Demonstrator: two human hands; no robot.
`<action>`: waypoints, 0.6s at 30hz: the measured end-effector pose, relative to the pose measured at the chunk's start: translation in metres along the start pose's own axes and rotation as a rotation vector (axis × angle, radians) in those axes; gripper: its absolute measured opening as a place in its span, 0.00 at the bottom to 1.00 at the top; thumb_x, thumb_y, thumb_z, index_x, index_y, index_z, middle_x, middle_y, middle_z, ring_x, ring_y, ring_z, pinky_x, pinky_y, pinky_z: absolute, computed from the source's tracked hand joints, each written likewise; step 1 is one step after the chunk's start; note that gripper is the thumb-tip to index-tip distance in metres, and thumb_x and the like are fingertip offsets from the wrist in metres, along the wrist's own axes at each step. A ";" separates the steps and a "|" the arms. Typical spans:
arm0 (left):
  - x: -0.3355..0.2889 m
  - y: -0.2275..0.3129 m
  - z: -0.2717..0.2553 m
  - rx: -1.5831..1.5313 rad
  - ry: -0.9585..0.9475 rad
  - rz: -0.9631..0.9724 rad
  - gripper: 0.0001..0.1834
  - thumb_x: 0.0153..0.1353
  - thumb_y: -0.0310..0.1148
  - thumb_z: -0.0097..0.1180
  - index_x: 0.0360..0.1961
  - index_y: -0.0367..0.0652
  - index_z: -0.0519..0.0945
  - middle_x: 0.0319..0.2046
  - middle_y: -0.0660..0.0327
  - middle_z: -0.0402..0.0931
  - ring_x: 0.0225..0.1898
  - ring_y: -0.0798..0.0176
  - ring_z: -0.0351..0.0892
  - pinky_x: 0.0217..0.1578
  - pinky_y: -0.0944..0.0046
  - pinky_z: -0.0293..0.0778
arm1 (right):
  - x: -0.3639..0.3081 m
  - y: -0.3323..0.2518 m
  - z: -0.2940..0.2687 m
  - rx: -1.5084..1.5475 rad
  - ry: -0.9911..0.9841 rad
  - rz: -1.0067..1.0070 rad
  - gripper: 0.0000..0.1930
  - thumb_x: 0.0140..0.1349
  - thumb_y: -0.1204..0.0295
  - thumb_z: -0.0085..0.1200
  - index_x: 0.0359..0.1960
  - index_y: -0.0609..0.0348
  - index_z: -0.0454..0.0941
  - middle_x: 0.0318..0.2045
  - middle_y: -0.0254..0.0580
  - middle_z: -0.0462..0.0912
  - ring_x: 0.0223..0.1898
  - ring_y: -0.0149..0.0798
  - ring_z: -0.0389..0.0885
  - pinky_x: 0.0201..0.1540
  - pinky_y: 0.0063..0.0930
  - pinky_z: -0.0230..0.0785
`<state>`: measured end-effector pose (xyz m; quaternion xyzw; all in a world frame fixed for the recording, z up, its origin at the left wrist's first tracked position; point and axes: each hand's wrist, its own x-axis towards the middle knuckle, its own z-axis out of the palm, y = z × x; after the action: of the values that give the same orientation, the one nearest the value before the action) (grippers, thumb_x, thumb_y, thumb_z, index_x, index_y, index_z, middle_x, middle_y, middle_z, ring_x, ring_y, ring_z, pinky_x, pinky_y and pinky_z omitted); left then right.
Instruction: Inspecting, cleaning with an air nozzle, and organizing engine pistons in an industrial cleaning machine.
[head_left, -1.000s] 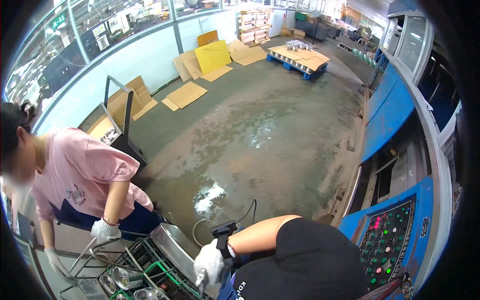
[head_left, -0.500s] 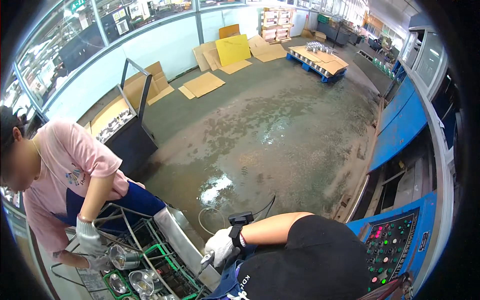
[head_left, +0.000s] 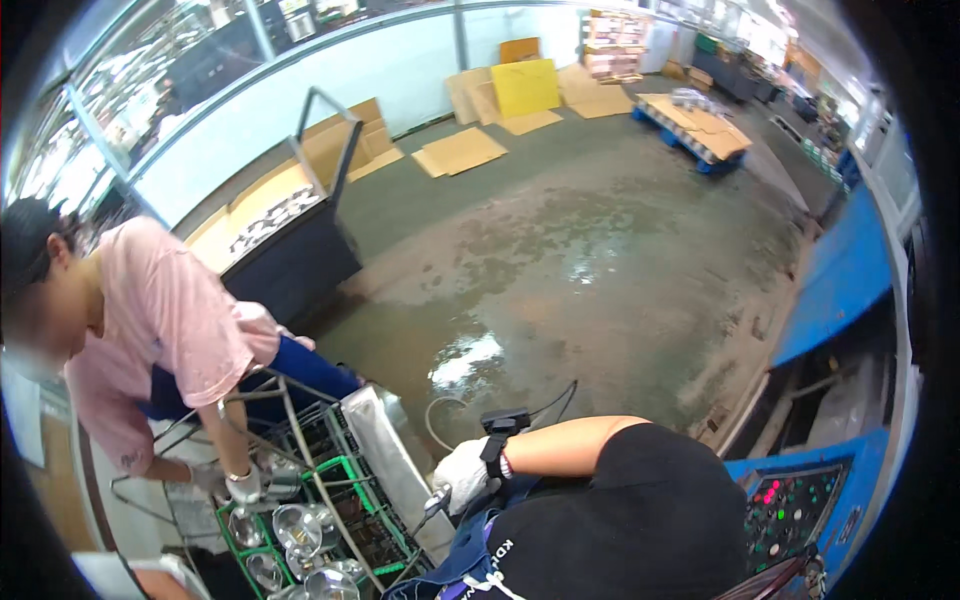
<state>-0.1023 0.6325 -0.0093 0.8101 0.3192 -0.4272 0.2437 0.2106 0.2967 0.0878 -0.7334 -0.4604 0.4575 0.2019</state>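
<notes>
Right hand (head_left: 462,475), white-gloved, curls around a grey tool (head_left: 434,503) whose exact kind is hard to discern.

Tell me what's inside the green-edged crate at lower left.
Shiny, round, cup-like parts sit in the green-edged crate; they hide whatever lies beneath.

Shiny parts (head_left: 298,530) in green tray (head_left: 256,551)
</notes>
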 end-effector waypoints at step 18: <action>-0.241 0.095 -0.058 -0.012 0.608 -0.497 0.29 0.40 0.33 0.63 0.49 0.63 0.80 0.42 0.47 0.74 0.47 0.40 0.79 0.45 0.49 0.78 | 0.016 -0.064 -0.047 0.379 -0.489 -0.363 0.19 0.63 0.51 0.60 0.48 0.48 0.82 0.28 0.34 0.81 0.21 0.27 0.79 0.28 0.22 0.73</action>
<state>-0.1061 0.5329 0.2363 0.7963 0.5657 -0.2121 0.0318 0.2221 0.3479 0.1490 -0.4579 -0.5247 0.6536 0.2962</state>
